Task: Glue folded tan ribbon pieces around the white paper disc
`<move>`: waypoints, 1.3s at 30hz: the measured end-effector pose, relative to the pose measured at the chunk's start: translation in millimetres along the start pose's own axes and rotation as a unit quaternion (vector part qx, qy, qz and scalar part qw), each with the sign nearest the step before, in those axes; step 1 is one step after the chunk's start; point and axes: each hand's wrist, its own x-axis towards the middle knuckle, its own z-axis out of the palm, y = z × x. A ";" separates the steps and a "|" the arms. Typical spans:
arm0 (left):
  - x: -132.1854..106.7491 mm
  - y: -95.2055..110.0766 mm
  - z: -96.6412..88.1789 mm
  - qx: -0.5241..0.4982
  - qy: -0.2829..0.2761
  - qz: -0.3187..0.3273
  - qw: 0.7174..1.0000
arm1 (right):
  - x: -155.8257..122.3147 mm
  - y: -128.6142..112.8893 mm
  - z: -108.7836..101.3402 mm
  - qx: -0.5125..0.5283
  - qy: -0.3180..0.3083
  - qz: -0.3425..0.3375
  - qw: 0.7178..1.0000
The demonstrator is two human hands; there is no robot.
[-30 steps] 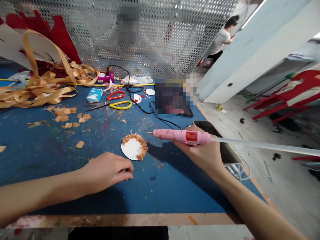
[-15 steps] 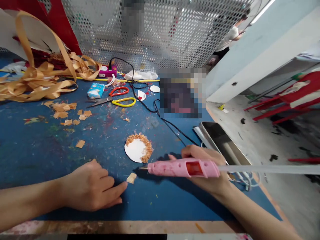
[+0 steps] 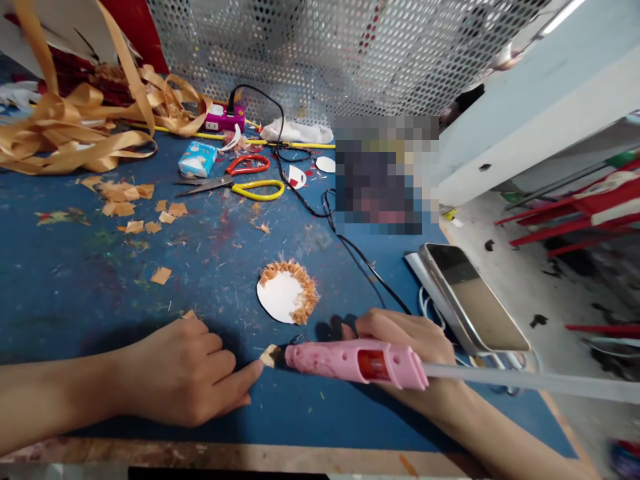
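My left hand (image 3: 185, 373) rests low on the blue table, its fingers curled and the index finger stretched out. That fingertip presses the edge of a small tan ribbon piece (image 3: 271, 355) against the tabletop. In my right hand (image 3: 405, 340) is a pink glue gun (image 3: 330, 361), with a long pale glue stick (image 3: 500, 379) sticking out of its back. The gun's nozzle points left, over or at the ribbon piece; I cannot tell whether it touches. Just beyond lies a white disc (image 3: 280, 298), partly edged with gathered tan ribbon pieces (image 3: 305, 300).
Cut ribbon squares (image 3: 123, 193) lie scattered at left, below a heap of ribbon (image 3: 75, 127). Scissors (image 3: 257, 190), a blue packet (image 3: 197, 159) and a purple power socket (image 3: 225, 119) sit farther back. A black cable (image 3: 370, 257) runs toward my right hand, near a phone (image 3: 470, 293).
The glue gun's nozzle has come down and left to the ribbon piece. My left fingertip stays against that piece. The whole view has shifted slightly.
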 end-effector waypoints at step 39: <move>-4.4 5.1 -0.7 0.043 -0.067 0.008 0.997 | 46.2 -28.5 -52.9 -0.194 -0.118 -0.161 0.961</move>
